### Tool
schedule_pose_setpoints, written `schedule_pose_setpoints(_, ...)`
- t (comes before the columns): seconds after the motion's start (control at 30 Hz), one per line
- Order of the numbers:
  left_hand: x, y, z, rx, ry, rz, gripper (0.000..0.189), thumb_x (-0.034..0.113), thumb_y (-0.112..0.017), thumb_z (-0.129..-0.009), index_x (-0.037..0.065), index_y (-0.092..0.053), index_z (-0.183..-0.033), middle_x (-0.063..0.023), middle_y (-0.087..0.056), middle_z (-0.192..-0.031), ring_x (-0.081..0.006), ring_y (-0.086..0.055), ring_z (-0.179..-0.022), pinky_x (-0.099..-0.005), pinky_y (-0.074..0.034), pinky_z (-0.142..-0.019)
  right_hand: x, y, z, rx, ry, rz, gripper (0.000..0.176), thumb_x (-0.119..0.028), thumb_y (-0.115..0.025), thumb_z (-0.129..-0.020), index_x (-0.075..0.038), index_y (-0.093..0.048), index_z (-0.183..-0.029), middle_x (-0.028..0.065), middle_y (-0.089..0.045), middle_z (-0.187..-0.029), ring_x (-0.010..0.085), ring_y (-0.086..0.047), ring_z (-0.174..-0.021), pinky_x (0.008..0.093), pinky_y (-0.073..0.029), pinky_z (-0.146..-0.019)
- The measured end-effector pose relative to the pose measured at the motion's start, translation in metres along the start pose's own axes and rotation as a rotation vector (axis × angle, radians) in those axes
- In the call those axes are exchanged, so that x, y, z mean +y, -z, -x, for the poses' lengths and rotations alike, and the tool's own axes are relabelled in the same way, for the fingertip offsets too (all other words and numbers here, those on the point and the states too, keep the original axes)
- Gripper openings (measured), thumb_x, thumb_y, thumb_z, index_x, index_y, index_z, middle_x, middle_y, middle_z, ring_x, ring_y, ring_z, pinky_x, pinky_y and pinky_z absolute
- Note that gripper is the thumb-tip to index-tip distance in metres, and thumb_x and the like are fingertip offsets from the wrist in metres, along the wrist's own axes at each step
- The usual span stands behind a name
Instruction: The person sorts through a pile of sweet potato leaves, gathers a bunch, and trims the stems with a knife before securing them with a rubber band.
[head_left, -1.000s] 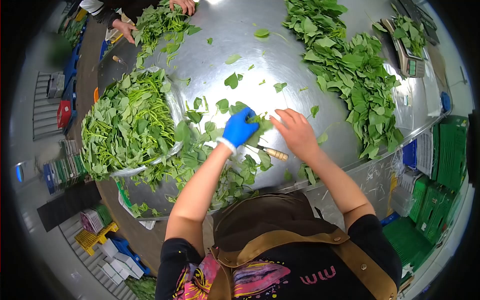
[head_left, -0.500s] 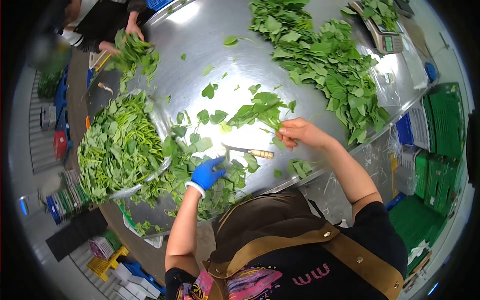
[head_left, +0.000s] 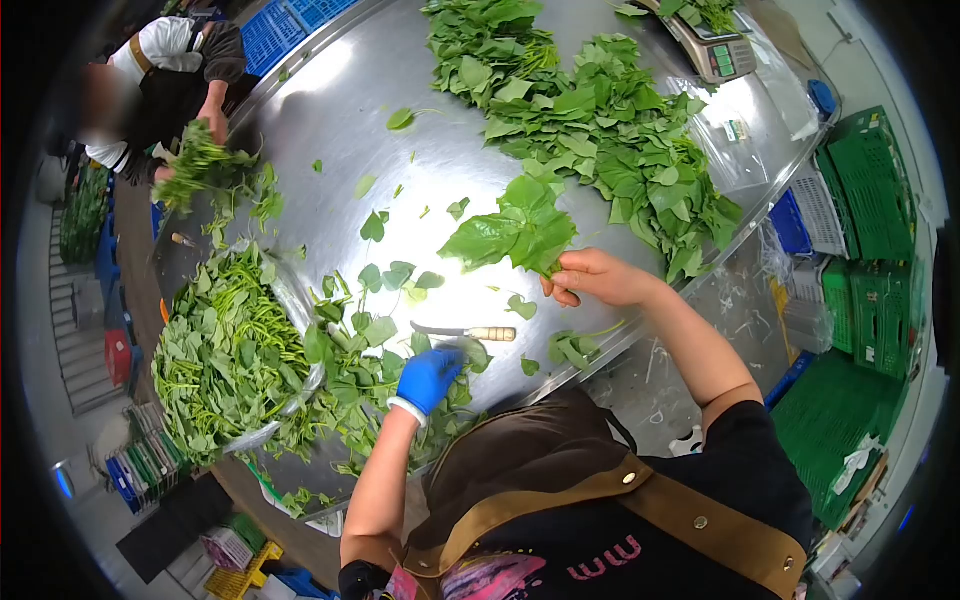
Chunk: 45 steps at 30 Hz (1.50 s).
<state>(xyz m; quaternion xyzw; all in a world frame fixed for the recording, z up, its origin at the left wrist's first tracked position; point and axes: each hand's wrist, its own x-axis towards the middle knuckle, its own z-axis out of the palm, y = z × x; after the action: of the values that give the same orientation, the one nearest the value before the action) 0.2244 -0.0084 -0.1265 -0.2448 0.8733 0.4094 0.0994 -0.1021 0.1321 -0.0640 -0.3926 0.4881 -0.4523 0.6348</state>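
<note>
My bare right hand (head_left: pixel 603 278) is closed round the stems of a small bunch of leafy greens (head_left: pixel 522 228); its broad leaves fan out up and left over the metal table. My left hand (head_left: pixel 430 381), in a blue glove with a white cuff, is low over loose leafy stems (head_left: pixel 365 400) near the table's front edge. Its fingers are drawn together beside a leaf, and what they hold is hidden. Between my hands lies a curved knife (head_left: pixel 480 333) with a wooden handle, its blade towards the left.
A heaped pile of greens (head_left: pixel 235 350) in clear plastic stands at left. Long rows of leaves (head_left: pixel 620 130) cover the far right of the metal table (head_left: pixel 330 150). A scale (head_left: pixel 722 58) stands behind them. Green crates (head_left: pixel 870 200) are at right. A co-worker (head_left: pixel 185 70) handles greens at far left.
The bunch in my right hand has turned, its broad leaves now facing up. My gloved fingers, spread before, have drawn together over the loose stems. The co-worker's greens have moved. The view has shifted.
</note>
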Motion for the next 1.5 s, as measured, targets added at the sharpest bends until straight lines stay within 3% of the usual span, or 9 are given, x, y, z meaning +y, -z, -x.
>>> schedule_pose_setpoints(0.27,-0.028,-0.034,0.031,-0.067,-0.099,-0.145,0.019,0.020,-0.065,-0.082,0.008,-0.068,-0.097,-0.0153,-0.066,-0.089,-0.0344,-0.062,-0.081,-0.0425,-0.049,-0.072,0.003,0.105,0.021,0.896,0.380,1.531,0.025,-0.002,-0.050,-0.079,-0.006,-0.058,-0.102,0.0143,-0.061,-0.090,0.0338,-0.058,-0.085,0.0425,-0.047,-0.073)
schedule_pose_setpoints(0.43,-0.013,-0.045,0.052,0.080,-0.215,-0.350,0.046,0.029,-0.066,-0.079,0.011,-0.057,-0.121,-0.0147,-0.057,-0.114,-0.0344,-0.052,-0.106,-0.0451,-0.040,-0.093,-0.018,0.144,0.030,0.998,-0.203,2.026,0.048,-0.004,-0.049,-0.085,-0.004,-0.042,-0.132,0.0165,-0.059,-0.107,0.0356,-0.056,-0.092,0.0435,-0.046,-0.078)
schedule_pose_setpoints(0.73,-0.131,-0.070,0.200,-0.036,0.162,-0.729,0.040,0.017,-0.056,-0.075,0.016,-0.058,-0.115,-0.0113,-0.052,-0.124,-0.0310,-0.043,-0.125,-0.0534,-0.023,-0.109,0.109,-0.106,-0.052,0.139,0.175,1.252,0.021,-0.019,-0.060,-0.080,-0.006,-0.054,-0.095,0.0116,-0.056,-0.090,0.0303,-0.057,-0.086,0.0430,-0.047,-0.075)
schedule_pose_setpoints(0.9,-0.166,0.001,0.249,-0.300,0.826,-0.738,0.024,0.020,-0.060,-0.074,0.015,-0.069,-0.096,-0.0097,-0.065,-0.107,-0.0271,-0.059,-0.107,-0.0506,-0.037,-0.101,0.156,-0.140,-0.073,0.249,0.008,1.264,0.021,-0.018,-0.060,-0.080,-0.006,-0.052,-0.094,0.0135,-0.059,-0.088,0.0335,-0.061,-0.078,0.0457,-0.049,-0.068)
schedule_pose_setpoints(1.0,-0.146,0.030,0.186,0.079,0.607,-0.741,0.021,0.014,-0.060,-0.071,0.012,-0.069,-0.090,-0.0160,-0.066,-0.091,-0.0297,-0.065,-0.080,-0.0412,-0.052,-0.069,0.156,-0.134,-0.084,0.302,-0.270,0.976,0.025,-0.016,-0.056,-0.078,-0.004,-0.050,-0.099,0.0230,-0.062,-0.083,0.0405,-0.063,-0.074,0.0510,-0.047,-0.067)
schedule_pose_setpoints(1.1,-0.128,0.033,0.088,0.620,-0.028,-0.437,0.034,0.012,-0.060,-0.071,0.006,-0.063,-0.104,-0.0187,-0.063,-0.100,-0.0341,-0.062,-0.089,-0.0425,-0.049,-0.077,0.168,-0.119,-0.085,0.415,-0.189,0.716,0.025,-0.012,-0.055,-0.077,-0.005,-0.048,-0.100,0.0182,-0.059,-0.070,0.0330,-0.061,-0.064,0.0442,-0.046,-0.058)
schedule_pose_setpoints(1.17,-0.111,0.034,0.038,0.570,0.043,-0.497,0.047,0.023,-0.063,-0.077,0.009,-0.055,-0.122,-0.0150,-0.051,-0.131,-0.0347,-0.052,-0.113,-0.0474,-0.040,-0.095,0.163,-0.120,-0.081,0.455,-0.238,0.450,0.022,-0.010,-0.054,-0.078,-0.006,-0.047,-0.097,0.0109,-0.055,-0.065,0.0225,-0.055,-0.052,0.0366,-0.041,-0.047)
schedule_pose_setpoints(1.3,-0.140,0.002,0.039,0.407,0.179,-0.480,0.066,0.035,-0.064,-0.078,0.013,-0.043,-0.136,-0.0149,-0.038,-0.142,-0.0353,-0.039,-0.126,-0.0533,-0.028,-0.105,0.153,-0.148,-0.070,0.580,-0.290,0.218,0.014,-0.013,-0.057,-0.082,-0.007,-0.046,-0.088,0.0021,-0.048,-0.058,0.0113,-0.044,-0.041,0.0280,-0.033,-0.036)
schedule_pose_setpoints(1.5,-0.220,-0.021,0.232,0.361,0.120,-0.437,0.051,0.015,-0.066,-0.072,0.010,-0.053,-0.121,-0.0149,-0.048,-0.130,-0.0323,-0.047,-0.117,-0.0462,-0.032,-0.104,0.172,-0.204,-0.058,0.552,-0.269,0.372,0.021,-0.019,-0.063,-0.083,-0.003,-0.049,-0.078,0.0055,-0.051,-0.055,0.0194,-0.050,-0.046,0.0323,-0.041,-0.046)
